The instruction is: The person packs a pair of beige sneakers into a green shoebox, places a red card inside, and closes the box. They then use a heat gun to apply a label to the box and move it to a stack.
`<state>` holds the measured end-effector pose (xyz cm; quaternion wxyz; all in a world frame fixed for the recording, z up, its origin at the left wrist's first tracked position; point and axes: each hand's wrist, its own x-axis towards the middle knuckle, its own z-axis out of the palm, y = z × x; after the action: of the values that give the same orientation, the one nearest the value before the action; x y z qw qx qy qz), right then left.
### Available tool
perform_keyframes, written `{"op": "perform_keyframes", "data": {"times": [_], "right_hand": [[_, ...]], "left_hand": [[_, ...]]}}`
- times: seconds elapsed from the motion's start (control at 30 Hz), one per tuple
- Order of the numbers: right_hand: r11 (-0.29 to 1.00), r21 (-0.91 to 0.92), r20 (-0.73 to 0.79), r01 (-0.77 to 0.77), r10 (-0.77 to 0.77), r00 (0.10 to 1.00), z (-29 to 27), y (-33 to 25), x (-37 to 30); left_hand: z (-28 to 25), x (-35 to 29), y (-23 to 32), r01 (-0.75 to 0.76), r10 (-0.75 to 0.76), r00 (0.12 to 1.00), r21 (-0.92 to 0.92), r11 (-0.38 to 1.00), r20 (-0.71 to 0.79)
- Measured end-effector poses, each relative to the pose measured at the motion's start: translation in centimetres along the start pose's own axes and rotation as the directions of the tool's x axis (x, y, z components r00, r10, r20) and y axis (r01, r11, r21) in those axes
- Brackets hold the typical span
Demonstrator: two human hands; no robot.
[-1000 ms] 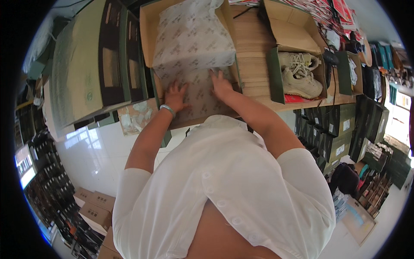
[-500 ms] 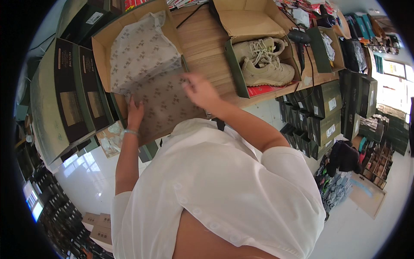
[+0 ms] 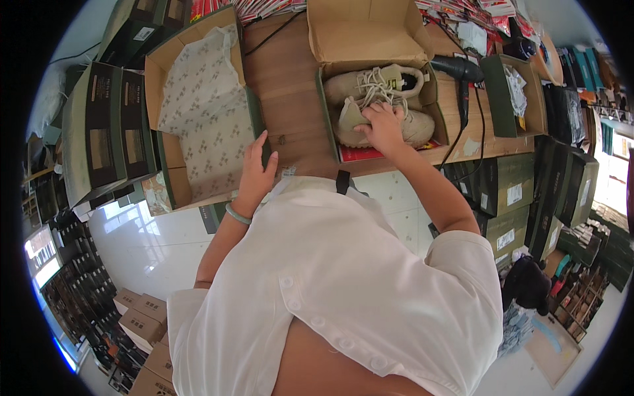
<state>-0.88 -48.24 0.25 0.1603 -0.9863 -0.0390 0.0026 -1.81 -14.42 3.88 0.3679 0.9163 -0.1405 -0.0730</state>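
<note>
In an open green shoebox [image 3: 327, 135] at the right of the table lie two beige lace-up sneakers, a far sneaker [image 3: 342, 86] and a near sneaker [image 3: 417, 129]. My right hand [image 3: 385, 127] is closed on the upper of the near one, around its opening and laces; the fingertips are partly hidden. My left hand [image 3: 256, 173] has its fingers stretched out and touches the near right edge of another open shoebox [image 3: 255, 117] on the left. Patterned tissue paper [image 3: 208, 99] lines that box, with no shoes showing in it.
A black hair dryer [image 3: 456, 68] with a cord lies right of the sneakers. Beyond it stands a small green box [image 3: 498, 86] holding crumpled paper. Dark shoeboxes [image 3: 102, 129] are stacked at the left. Red printed packets [image 3: 257, 8] line the table's back.
My right hand has moved from the tissue paper rightward onto the near sneaker. My left hand has shifted from the lined box's left side to its right edge. The tissue paper lies more spread out.
</note>
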Motion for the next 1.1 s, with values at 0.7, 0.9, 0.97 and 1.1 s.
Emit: {"op": "perform_keyframes", "data": {"times": [0.7, 0.9, 0.97, 1.1], "right_hand": [[0.485, 0.333, -0.253, 0.809, -0.78, 0.572, -16.5, -5.6, -2.8], [0.448, 0.474, -0.227, 0.758, -0.77, 0.597, -17.4, -8.5, -1.9], [0.399, 0.566, -0.262, 0.721, -0.742, 0.617, -17.9, -9.4, -1.7], [0.397, 0.706, -0.349, 0.587, -0.526, 0.775, -17.1, -10.2, -1.4]], "left_hand": [[-1.5, 6.1, 13.1, 0.596, 0.24, 0.803, -0.717, -0.361, 0.546], [-6.2, 4.8, 13.0, 0.344, 0.212, 0.928, -0.921, -0.181, 0.306], [-7.3, 4.1, 12.6, 0.229, 0.175, 0.963, -0.964, -0.138, 0.204], [-9.3, 2.7, 12.1, -0.021, 0.075, 0.997, -0.997, 0.067, -0.016]]}}
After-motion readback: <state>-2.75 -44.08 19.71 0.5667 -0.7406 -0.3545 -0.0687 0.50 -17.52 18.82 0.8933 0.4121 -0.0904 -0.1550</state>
